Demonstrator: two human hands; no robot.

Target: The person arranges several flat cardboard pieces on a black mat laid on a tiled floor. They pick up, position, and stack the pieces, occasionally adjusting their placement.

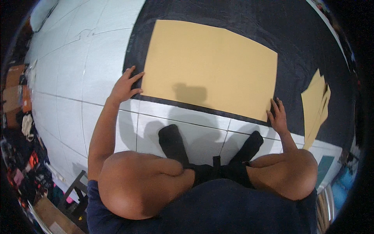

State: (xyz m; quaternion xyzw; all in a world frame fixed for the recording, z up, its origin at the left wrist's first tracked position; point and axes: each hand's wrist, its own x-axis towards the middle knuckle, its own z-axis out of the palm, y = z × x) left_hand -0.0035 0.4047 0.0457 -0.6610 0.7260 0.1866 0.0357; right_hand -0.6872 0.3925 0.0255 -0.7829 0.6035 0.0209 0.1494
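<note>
A large tan sheet of paper or card (218,62) lies flat on black fabric (294,35) spread over the floor. My left hand (126,86) rests at the sheet's near left corner, fingers apart, their tips at its edge and on the fabric. At the near right corner is my right hand (277,115), its fingers stretched out and touching or just beside the edge. Neither hand grips anything. A dark shadow falls on the sheet's lower middle.
Several narrow tan offcuts (314,103) lie on the fabric to the right. White floor tiles (105,50) stretch along the left. Cardboard boxes (14,93) and mixed clutter line the far left. My feet in black socks (173,142) stand near the fabric's front edge.
</note>
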